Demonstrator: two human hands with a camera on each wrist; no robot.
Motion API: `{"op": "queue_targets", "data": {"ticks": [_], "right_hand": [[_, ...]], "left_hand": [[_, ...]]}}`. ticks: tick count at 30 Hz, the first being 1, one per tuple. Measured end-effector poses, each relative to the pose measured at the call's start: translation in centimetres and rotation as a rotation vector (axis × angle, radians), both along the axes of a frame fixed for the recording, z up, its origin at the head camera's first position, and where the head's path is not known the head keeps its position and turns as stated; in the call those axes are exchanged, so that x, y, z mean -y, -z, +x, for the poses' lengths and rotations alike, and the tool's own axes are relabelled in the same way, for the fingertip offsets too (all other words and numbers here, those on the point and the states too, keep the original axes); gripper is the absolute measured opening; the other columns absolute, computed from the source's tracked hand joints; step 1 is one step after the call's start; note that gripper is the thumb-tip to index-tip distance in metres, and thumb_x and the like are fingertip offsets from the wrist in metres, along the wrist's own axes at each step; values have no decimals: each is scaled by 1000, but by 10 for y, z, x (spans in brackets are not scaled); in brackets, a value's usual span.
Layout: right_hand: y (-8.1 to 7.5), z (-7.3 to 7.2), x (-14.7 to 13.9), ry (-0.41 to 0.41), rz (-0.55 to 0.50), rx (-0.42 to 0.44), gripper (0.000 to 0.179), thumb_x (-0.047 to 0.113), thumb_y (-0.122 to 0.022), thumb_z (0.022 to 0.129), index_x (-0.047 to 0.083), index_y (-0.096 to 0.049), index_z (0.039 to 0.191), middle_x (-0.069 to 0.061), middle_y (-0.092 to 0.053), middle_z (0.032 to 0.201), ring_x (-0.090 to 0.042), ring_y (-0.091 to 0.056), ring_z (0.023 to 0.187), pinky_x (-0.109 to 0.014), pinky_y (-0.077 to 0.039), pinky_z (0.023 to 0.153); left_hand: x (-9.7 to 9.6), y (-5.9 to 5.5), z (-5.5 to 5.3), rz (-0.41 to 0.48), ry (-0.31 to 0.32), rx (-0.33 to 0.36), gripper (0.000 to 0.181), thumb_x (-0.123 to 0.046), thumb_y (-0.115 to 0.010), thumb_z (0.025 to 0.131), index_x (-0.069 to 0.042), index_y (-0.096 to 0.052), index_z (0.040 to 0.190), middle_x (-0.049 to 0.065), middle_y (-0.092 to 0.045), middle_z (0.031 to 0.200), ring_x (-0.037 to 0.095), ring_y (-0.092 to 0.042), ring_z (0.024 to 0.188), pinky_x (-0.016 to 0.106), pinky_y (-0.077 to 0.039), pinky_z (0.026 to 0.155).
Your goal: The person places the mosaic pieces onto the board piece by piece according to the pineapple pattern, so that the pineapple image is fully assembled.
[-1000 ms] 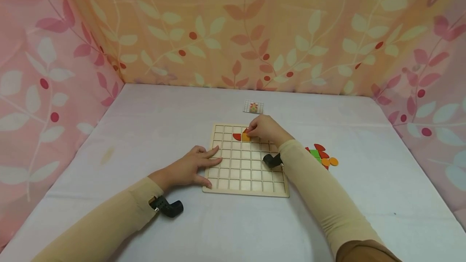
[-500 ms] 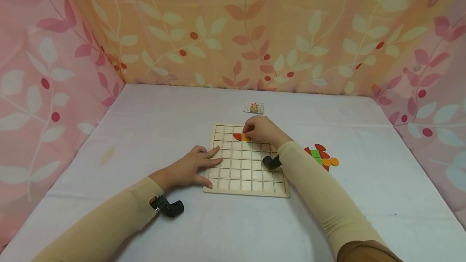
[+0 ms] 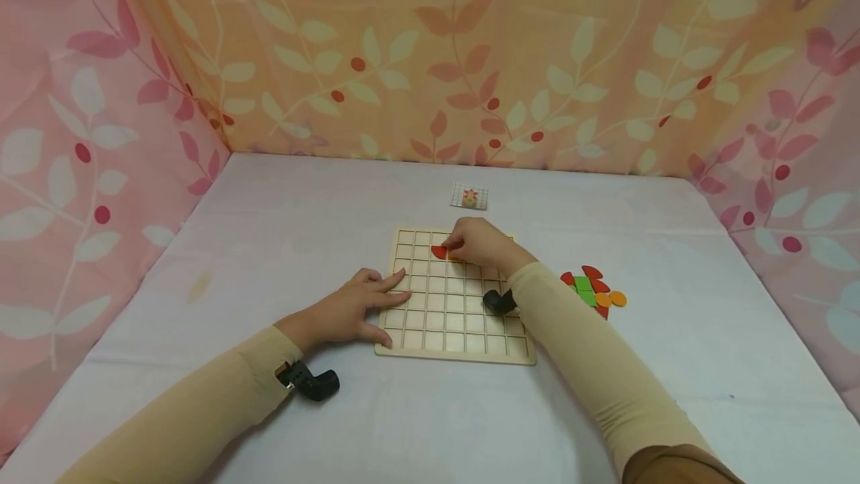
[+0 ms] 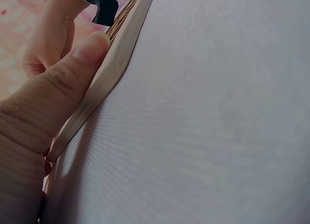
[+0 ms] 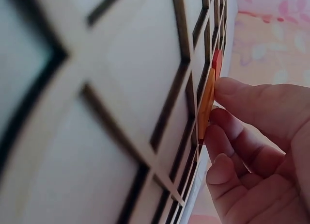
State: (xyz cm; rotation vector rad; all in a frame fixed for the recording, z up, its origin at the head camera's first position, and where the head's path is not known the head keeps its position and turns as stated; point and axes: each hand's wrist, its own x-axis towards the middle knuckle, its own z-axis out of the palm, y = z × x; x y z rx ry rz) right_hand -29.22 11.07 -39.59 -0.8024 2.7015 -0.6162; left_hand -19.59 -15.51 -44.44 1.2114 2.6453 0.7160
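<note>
A light wooden grid board (image 3: 453, 301) lies on the white table. My left hand (image 3: 349, 307) rests at its left side, fingers spread over the edge; in the left wrist view the thumb (image 4: 89, 52) lies on the rim. Near the board's far edge is my right hand (image 3: 482, 243), fingers curled. In the right wrist view its thumb and fingers are at opposite ends of an orange square piece (image 5: 207, 107) set in the grid, apparently pinching it. A red quarter-circle piece (image 3: 439, 252) sits just left of those fingertips. The right hand covers the cells behind it.
Right of the board lies a loose pile of red, green (image 3: 583, 287) and orange round pieces (image 3: 618, 299). A small pattern card (image 3: 469, 196) lies beyond the far edge. Floral cloth walls (image 3: 430, 58) enclose the table at the back and sides.
My right hand has shifted slightly left and nearer, now covering most of the orange square and the red piece behind it. The left hand stays still.
</note>
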Motion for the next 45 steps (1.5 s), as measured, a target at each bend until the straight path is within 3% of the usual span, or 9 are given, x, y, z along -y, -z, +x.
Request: {"op": "queue_targets", "data": {"ticks": [9,16,22,30,45], "right_hand": [[0,3,-1,-75,63,-58,28,15,-66,84,11,-67,111,0,-56,87,-15,-49,76,-27,-41,69],[-3,10,-4,-170,128,-153,30,13,-64,86,12,-64,115,-1,-54,92,-16,-47,82,-27,-41,71],[-2,14,-6,-205,176,-206,32,17,-62,88,17,-61,120,-1,-53,96,-18,-43,86,-28,-40,72],[-3,16,-7,-295,225,-336,31,18,-60,89,16,-63,120,1,-56,115,-22,-44,104,-36,-39,88],[-4,19,-11,-321,298,-353,34,21,-58,90,19,-60,124,6,-54,123,-21,-43,110,-39,-38,87]], "left_hand": [[0,0,0,-13,-6,-6,84,-64,-60,67,-23,-41,137,4,-19,151,17,-29,109,36,-30,91],[0,-2,1,-13,-8,3,83,-63,-61,68,-22,-42,137,4,-20,151,17,-29,110,36,-31,92],[0,-2,0,-7,-9,1,82,-62,-63,67,-22,-43,137,5,-21,150,17,-29,110,36,-31,92],[-1,-2,0,-10,-9,1,82,-62,-62,67,-22,-43,137,5,-21,150,17,-30,110,36,-31,92],[-1,-4,0,-12,-6,7,83,-62,-63,67,-21,-43,136,5,-21,150,16,-29,108,36,-31,91]]}}
